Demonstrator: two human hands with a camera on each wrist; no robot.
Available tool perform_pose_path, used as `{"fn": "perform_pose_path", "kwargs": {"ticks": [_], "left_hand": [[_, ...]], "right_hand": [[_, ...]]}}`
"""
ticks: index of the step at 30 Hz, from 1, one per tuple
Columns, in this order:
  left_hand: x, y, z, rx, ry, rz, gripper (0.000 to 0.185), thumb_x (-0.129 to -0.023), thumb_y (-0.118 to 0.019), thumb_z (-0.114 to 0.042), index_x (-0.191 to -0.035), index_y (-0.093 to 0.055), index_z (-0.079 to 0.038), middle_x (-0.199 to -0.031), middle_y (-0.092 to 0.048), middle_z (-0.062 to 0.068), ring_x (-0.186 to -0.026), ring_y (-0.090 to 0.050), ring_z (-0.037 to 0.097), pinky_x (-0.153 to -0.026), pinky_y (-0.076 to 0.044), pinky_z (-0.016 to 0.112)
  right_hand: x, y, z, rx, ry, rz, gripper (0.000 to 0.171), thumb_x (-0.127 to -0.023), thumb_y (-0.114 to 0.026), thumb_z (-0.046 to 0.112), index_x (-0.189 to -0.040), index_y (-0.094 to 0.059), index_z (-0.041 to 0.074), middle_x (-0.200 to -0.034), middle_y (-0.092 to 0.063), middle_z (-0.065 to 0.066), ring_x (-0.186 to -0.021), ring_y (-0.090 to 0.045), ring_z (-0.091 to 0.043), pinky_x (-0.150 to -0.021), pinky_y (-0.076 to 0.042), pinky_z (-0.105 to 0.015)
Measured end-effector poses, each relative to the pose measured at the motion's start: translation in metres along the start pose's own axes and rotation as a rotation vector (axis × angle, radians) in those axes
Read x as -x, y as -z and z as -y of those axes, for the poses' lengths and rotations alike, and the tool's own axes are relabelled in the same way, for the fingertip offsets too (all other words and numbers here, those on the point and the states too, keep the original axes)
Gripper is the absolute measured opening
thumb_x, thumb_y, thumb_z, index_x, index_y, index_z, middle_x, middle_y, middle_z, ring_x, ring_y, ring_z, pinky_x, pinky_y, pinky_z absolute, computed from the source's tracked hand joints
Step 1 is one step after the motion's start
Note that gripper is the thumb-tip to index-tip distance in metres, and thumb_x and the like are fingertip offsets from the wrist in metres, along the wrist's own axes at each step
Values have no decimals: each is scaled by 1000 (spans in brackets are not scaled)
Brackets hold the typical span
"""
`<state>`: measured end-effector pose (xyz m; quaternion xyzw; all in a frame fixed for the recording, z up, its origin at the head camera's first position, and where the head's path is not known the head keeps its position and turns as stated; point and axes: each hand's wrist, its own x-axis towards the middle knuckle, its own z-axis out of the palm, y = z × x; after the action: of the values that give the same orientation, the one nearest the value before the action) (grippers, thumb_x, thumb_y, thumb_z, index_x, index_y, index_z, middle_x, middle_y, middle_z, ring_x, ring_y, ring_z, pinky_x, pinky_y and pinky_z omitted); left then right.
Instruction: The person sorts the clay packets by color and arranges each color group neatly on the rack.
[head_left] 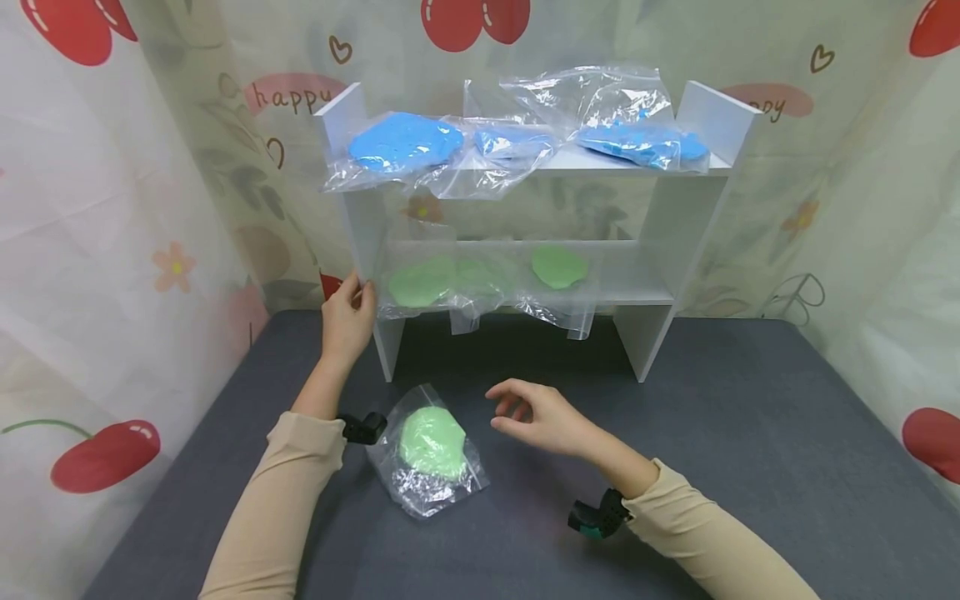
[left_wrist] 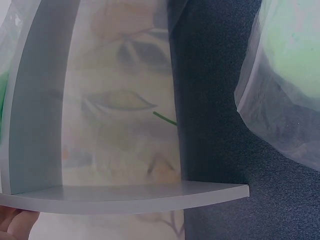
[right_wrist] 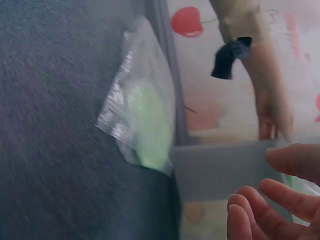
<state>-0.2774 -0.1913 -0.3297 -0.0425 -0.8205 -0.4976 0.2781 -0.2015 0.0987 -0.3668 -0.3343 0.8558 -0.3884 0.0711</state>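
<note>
My left hand (head_left: pixel 348 321) touches the outer face of the left side panel of a white two-tier shelf (head_left: pixel 660 292). In the left wrist view only a few fingers (left_wrist: pixel 20 225) show, beside the panel (left_wrist: pixel 140 200); their tips are partly hidden. With fingers loosely bent and nothing between them, my right hand (head_left: pixel 547 417) hovers over the dark table. Between the forearms lies a clear zip bag (head_left: pixel 420 496) holding a flat light-green piece (head_left: pixel 432 442). The right wrist view shows this bag (right_wrist: pixel 120 105) and the spread right hand (right_wrist: pixel 280 205).
Clear bags with blue contents (head_left: pixel 408 142) lie along the upper tier, some overhanging its front edge. Bags with green contents (head_left: pixel 423 282) lie on the lower tier, also overhanging. Behind the dark table (head_left: pixel 750 417) hangs a cherry-print cloth (head_left: pixel 135 250). A thin cord (head_left: pixel 806 292) hangs at right.
</note>
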Motion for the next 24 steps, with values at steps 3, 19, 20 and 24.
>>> {"fn": "perform_pose_path", "kwargs": {"ticks": [3, 19, 20, 24], "left_hand": [[0, 0, 0, 4, 0, -2, 36, -97, -44, -13, -131, -54, -4, -126, -57, 23, -114, -59, 36, -93, -50, 45], [0, 1, 0, 0, 1, 17, 39, -97, -44, -14, -136, -49, -8, -129, -56, 23, -115, -58, 36, -92, -50, 45], [0, 1, 0, -1, 1, 19, 40, -97, -44, -14, -136, -49, -9, -129, -56, 23, -115, -58, 36, -92, -50, 46], [1, 1, 0, -6, 1, 23, 40, -98, -44, -15, -137, -48, -10, -130, -55, 22, -115, -58, 36, -92, -50, 46]], "right_hand": [[-4, -8, -1, -20, 5, 41, 36, -90, -62, 19, -123, -55, 8, -100, -65, -8, -78, -62, -10, -74, -52, -24], [-25, -48, -17, -108, -116, 162, 62, -85, -67, 21, -136, -39, 0, -121, -53, -24, -104, -60, -33, -84, -51, -41], [-26, -50, -18, -115, -128, 165, 64, -85, -68, 21, -137, -38, 0, -122, -52, -25, -106, -59, -34, -85, -51, -42], [-31, -56, -19, -114, -176, 166, 69, -83, -70, 21, -139, -36, 1, -124, -49, -24, -109, -56, -34, -87, -50, -43]]}}
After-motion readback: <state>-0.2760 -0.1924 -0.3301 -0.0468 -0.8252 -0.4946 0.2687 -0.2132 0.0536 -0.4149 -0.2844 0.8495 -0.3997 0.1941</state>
